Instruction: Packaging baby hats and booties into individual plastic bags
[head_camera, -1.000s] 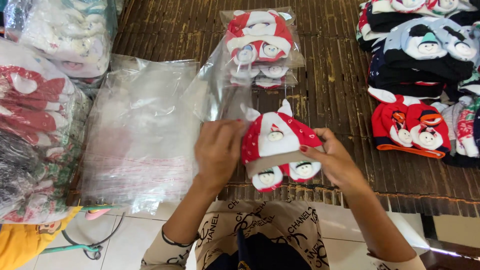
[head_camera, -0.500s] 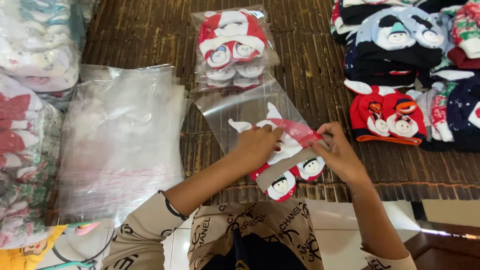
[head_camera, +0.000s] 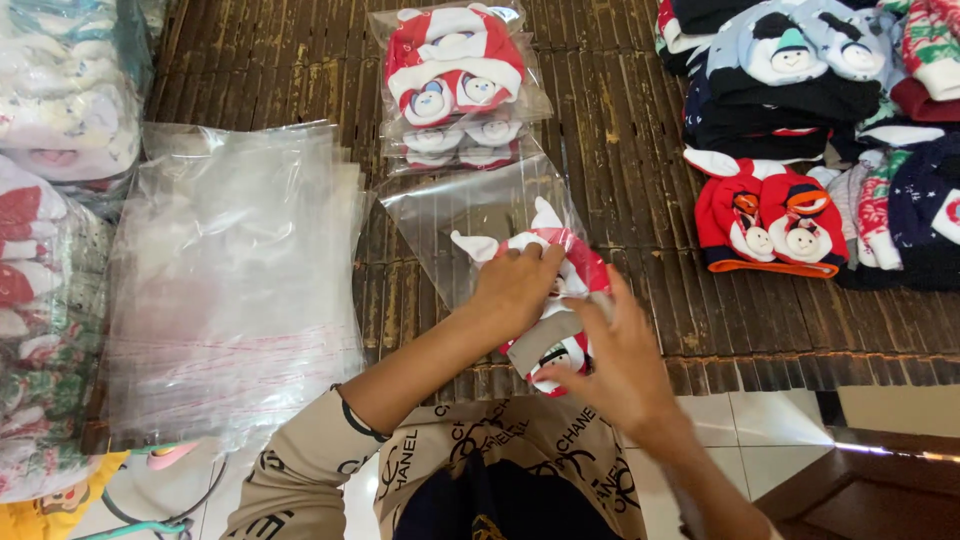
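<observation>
**Red socks half into a clear bag**

Left hand (head_camera: 515, 290) pressed flat on a red-and-white pair of socks (head_camera: 560, 300), fingers together, pushing the toe end into the mouth of a clear plastic bag (head_camera: 470, 215). Right hand (head_camera: 615, 360) at five o'clock from the socks, thumb and forefinger pinching the grey card band (head_camera: 545, 345) wrapped round the pair, other fingers loosely spread. Socks lying mid-frame on the dark woven mat (head_camera: 640, 200), upper part already under the film, cuff end outside. At twelve o'clock, a stack of bagged socks (head_camera: 455, 80); at nine o'clock, a pile of empty bags (head_camera: 235, 280); at two o'clock, loose unbagged socks (head_camera: 770, 220).

Likely trouble: white ear-like tabs catching on the bag's lip and folding back, or the card band sliding off under the pinch. Thin film prone to bunching beneath the left palm, leaving the pair crooked inside.
</observation>
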